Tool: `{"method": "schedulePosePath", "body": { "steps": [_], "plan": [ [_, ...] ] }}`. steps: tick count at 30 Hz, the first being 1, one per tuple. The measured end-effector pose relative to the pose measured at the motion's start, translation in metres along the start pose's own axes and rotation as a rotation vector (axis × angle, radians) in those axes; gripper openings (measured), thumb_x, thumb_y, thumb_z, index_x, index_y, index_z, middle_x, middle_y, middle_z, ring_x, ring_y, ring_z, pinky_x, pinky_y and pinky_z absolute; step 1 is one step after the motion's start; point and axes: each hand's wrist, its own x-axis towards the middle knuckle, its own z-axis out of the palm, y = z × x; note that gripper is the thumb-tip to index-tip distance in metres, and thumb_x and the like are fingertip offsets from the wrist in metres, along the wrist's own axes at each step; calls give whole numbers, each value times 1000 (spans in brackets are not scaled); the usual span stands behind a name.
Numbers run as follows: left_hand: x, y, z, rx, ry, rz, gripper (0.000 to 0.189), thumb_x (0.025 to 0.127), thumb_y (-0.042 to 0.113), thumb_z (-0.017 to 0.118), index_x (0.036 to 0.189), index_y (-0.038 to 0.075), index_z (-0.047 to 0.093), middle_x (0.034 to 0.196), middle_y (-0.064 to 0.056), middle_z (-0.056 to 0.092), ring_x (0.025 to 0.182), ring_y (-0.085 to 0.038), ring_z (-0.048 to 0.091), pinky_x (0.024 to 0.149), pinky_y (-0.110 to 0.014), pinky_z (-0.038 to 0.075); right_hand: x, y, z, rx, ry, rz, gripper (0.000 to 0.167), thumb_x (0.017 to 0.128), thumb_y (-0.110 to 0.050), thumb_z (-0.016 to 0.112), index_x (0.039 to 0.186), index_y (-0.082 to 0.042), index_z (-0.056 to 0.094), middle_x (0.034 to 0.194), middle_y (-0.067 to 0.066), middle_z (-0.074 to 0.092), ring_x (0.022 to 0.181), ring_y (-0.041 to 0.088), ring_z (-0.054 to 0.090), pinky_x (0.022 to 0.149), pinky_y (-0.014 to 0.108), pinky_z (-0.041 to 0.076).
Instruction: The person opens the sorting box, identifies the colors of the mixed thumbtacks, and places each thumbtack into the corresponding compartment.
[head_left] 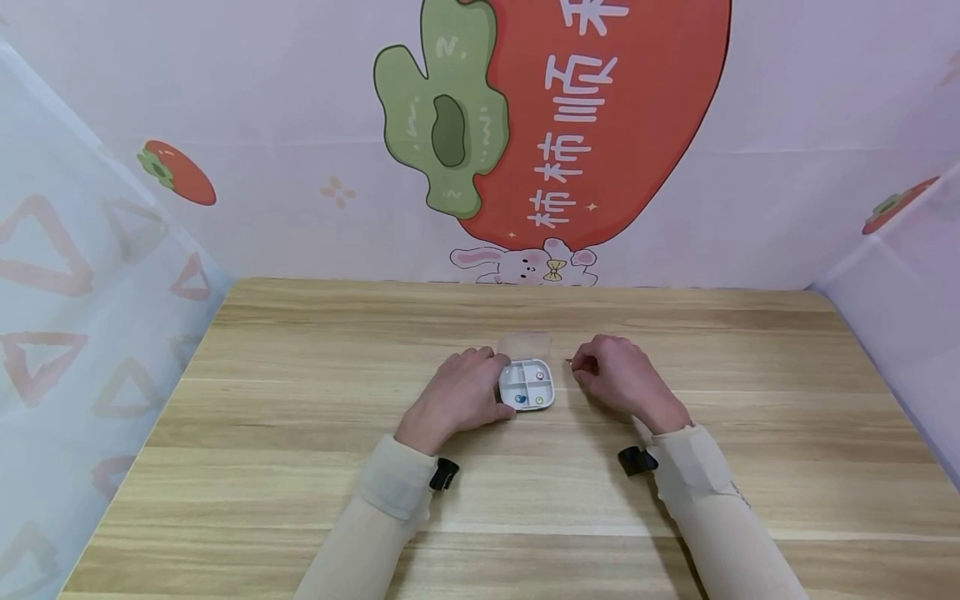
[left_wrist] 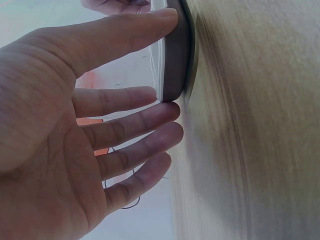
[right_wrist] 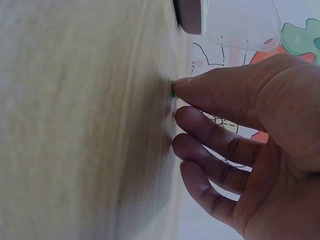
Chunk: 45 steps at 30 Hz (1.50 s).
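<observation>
A small white pill box with four-way dividers lies open on the table, its clear lid folded back toward the wall. My left hand holds the box from the left, thumb on the near edge and index finger on the far side. In the left wrist view the dark base of the box shows under the thumb tip. Small round pieces, one blue, sit in three compartments. Right of the box, my right hand pinches a tiny green piece at the tabletop, mostly hidden by the thumb.
The wood-grain table runs back to a printed cloth wall with a large persimmon and a rabbit. Cloth panels also rise along its left and right sides. Black clips sit at both wrists.
</observation>
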Motion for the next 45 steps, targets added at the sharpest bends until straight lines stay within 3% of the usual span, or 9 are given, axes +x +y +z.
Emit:
{"method": "schedulePosePath", "body": {
  "steps": [27, 45],
  "plan": [
    [1, -1, 2, 3, 0, -7, 63, 81, 36, 87, 130, 5, 64, 115, -8, 64, 97, -23, 56, 92, -43, 47, 1, 0, 1, -13, -10, 19, 4, 89, -8, 75, 93, -7, 76, 81, 1, 62, 75, 19, 56, 72, 37, 48],
    [1, 0, 2, -1, -9, -15, 65, 82, 37, 86, 132, 5, 63, 116, -8, 64, 96, -23, 55, 95, -44, 47, -1, -5, -6, 38, 5, 3, 4, 88, -9, 78, 91, -7, 76, 83, 1, 63, 76, 20, 56, 73, 38, 48]
  ]
}}
